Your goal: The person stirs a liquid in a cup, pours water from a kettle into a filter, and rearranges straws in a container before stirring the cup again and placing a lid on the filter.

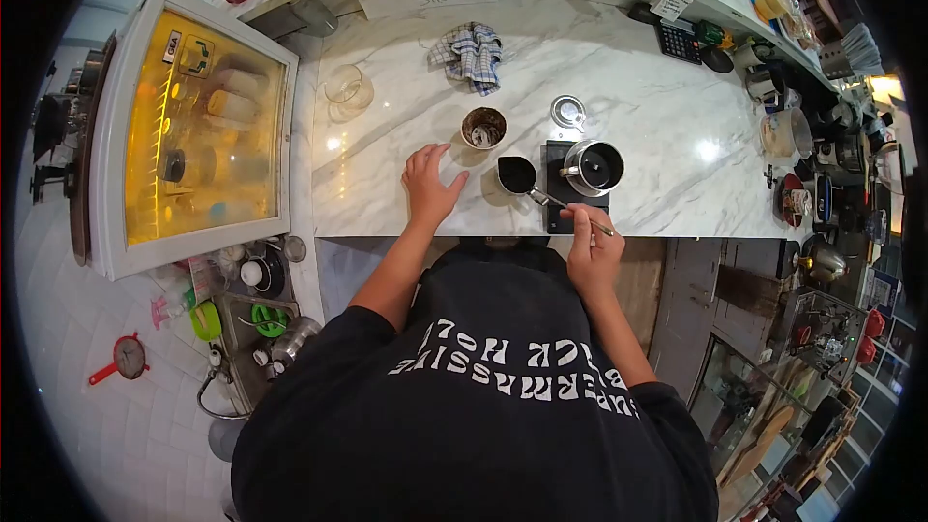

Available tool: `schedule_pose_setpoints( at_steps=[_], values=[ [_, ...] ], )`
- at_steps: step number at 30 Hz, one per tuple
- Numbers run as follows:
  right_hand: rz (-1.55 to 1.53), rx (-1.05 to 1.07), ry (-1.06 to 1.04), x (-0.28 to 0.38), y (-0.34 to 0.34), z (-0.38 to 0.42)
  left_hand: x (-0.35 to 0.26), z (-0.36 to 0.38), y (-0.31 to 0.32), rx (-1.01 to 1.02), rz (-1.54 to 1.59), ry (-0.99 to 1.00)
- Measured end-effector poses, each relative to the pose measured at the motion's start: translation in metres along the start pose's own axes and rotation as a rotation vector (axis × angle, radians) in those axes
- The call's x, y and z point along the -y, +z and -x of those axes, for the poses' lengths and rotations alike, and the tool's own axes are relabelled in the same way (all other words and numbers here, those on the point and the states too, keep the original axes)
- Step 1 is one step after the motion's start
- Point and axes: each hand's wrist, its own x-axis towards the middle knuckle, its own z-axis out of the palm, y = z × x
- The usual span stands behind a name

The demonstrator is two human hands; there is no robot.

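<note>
My right hand (593,249) is closed around the thin metal handle of a spoon (554,201), whose far end points toward a small metal pitcher (517,174) with dark contents. Fingers apart and holding nothing, my left hand (432,186) is over the counter, left of that pitcher. Just beyond its fingertips stands a cup (483,128) with brown residue inside. A larger metal mug (593,167) of dark liquid sits on a black scale (561,222), to the right of the pitcher. Behind it lies a small round metal piece (568,112).
A crumpled checked cloth (472,56) and a clear glass (348,92) lie farther back on the marble counter (406,48). At left is a lit glass-fronted fridge (208,126). A calculator (680,43) and several containers line the right side.
</note>
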Motion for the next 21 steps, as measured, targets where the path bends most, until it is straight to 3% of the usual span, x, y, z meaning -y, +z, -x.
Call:
schedule_pose_setpoints(
  at_steps=[8, 14, 19, 21],
  values=[
    [-0.122, 0.074, 0.188, -0.018, 0.016, 0.024, -0.018, -0.044, 0.007, 0.078, 0.195, 0.026],
    [-0.244, -0.018, 0.328, -0.022, 0.03, 0.034, -0.031, -0.062, 0.005, 0.141, 0.236, 0.062],
    [0.068, -0.004, 0.044, -0.035, 0.034, 0.039, -0.036, -0.069, 0.015, 0.109, 0.268, 0.095],
    [0.012, -0.01, 0.078, -0.044, 0.039, 0.044, -0.035, -0.065, 0.015, 0.07, 0.305, 0.087]
  ],
)
